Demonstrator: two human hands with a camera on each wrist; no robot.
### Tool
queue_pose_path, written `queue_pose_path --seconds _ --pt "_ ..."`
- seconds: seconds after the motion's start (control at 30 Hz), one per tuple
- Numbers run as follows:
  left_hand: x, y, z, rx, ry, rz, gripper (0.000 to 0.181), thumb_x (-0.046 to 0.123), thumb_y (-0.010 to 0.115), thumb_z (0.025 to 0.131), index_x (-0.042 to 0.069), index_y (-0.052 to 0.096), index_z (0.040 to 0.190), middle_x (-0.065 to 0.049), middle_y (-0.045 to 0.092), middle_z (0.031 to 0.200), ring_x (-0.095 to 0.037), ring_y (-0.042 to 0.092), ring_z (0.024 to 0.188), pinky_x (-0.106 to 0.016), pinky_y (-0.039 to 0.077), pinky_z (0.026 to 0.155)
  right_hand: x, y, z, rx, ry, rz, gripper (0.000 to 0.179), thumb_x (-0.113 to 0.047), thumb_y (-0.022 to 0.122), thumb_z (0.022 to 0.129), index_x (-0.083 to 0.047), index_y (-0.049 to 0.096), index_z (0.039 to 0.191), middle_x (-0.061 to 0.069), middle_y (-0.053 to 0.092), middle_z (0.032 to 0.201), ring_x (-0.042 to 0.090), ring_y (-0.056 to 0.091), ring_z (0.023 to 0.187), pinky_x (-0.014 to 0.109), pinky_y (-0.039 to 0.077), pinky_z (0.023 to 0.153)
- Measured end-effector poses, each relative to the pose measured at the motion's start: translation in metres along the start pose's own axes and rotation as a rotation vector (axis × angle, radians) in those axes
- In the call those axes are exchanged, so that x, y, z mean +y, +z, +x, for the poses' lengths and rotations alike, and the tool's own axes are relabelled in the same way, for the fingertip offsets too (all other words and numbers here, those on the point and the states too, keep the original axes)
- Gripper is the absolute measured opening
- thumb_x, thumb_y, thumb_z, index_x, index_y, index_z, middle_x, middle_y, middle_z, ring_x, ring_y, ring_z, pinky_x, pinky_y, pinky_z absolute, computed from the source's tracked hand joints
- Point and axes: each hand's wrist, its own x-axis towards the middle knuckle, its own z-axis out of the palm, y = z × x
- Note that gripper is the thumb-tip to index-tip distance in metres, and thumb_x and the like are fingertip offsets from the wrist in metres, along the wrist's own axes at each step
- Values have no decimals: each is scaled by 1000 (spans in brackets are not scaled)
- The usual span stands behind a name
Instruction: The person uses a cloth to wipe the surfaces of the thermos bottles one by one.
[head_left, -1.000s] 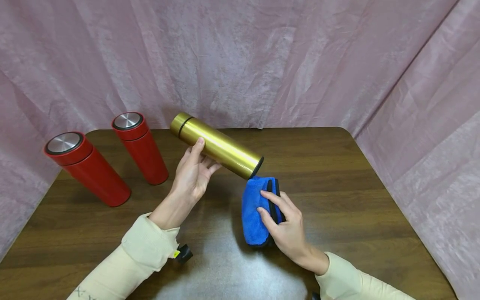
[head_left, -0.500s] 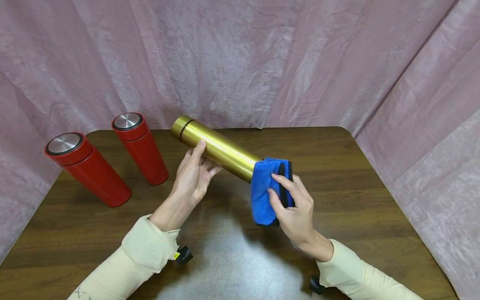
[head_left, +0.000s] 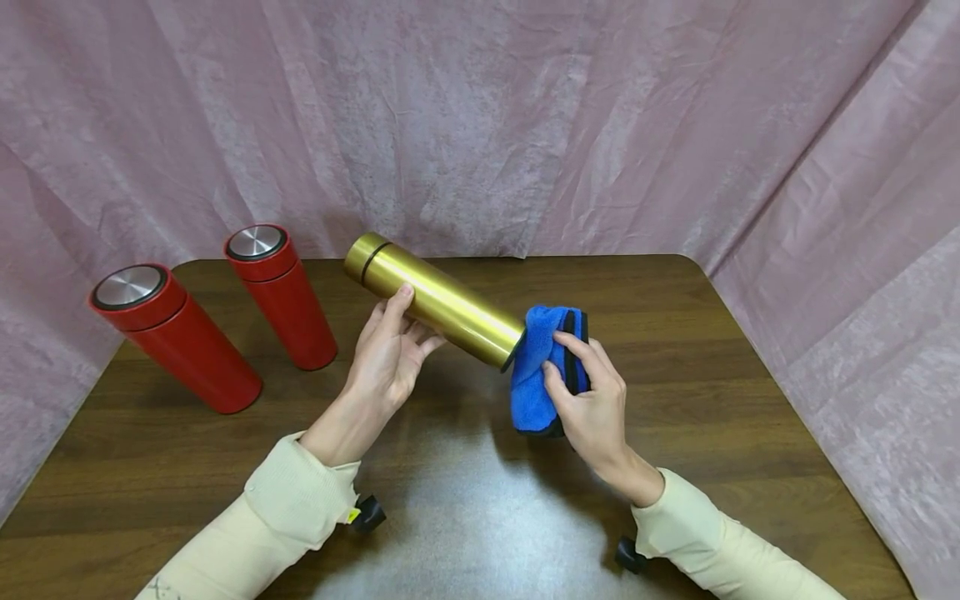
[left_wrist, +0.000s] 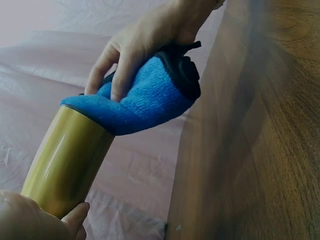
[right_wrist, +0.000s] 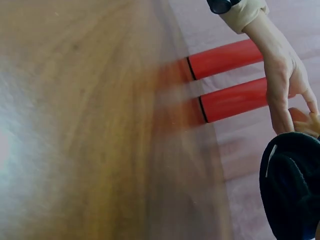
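My left hand [head_left: 386, 354] grips a gold vacuum flask [head_left: 442, 304] around its middle, thumb on top. The flask is held tilted above the table, lid end up to the left and its dark base down to the right. In my right hand [head_left: 596, 404] a folded blue cloth [head_left: 536, 383] with black edging is pinched between thumb and fingers. The left wrist view shows the cloth [left_wrist: 150, 95] pressed across the flask's base, covering that end, with the fingertips [left_wrist: 120, 90] pushing into it. From the right wrist, the cloth [right_wrist: 290, 185] looks dark and partly cut off.
Two red flasks with silver lid tops stand upright at the left of the wooden table [head_left: 712, 400]: a nearer flask [head_left: 191, 350] and a farther flask [head_left: 288, 308]. A pink curtain [head_left: 480, 125] hangs behind the table and along its sides.
My right hand has moved up and to the right with the cloth, bringing it from below the flask's base onto that end. The left hand and gold flask have shifted only slightly.
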Motion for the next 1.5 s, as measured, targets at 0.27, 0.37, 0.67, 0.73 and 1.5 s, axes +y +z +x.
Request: queue_pose_path --seconds 0.27,0.37,0.67,0.73,1.5 --pt "0 -1 0 10 -1 -9 27 24 57 108 15 40 128 -8 55 123 -26 58 115 -47 53 98 30 3 -20 -74 47 -16 44 9 78 85 -5 70 126 15 69 115 23 69 94 23 59 75" --pt "0 -1 1 7 1 -11 28 24 56 108 15 40 129 -8 54 124 -27 57 117 -48 51 100 31 3 -28 -114 50 -8 45 5 79 86 -9 70 128 12 69 116 21 69 96 26 60 76" --pt "1 -1 2 13 -20 -38 25 25 54 109 13 44 130 -10 53 129 -29 54 125 -54 42 112 14 -1 -45 -208 25 -20 44 1 78 88 -7 69 130 10 67 117 22 69 95 25 61 77" --pt "0 -1 2 16 -31 -41 24 25 53 110 13 46 129 -10 52 130 -30 53 127 -54 40 113 11 -1 -47 -207 -7 -7 45 2 78 87 -7 69 130 11 67 117 22 69 94 23 60 77" --pt "-4 1 2 19 -47 9 23 27 52 110 12 44 126 -15 50 131 -34 52 130 -56 41 113 8 -2 -23 -34 -281 14 35 -1 74 86 1 72 121 21 67 115 30 68 92 23 58 85"
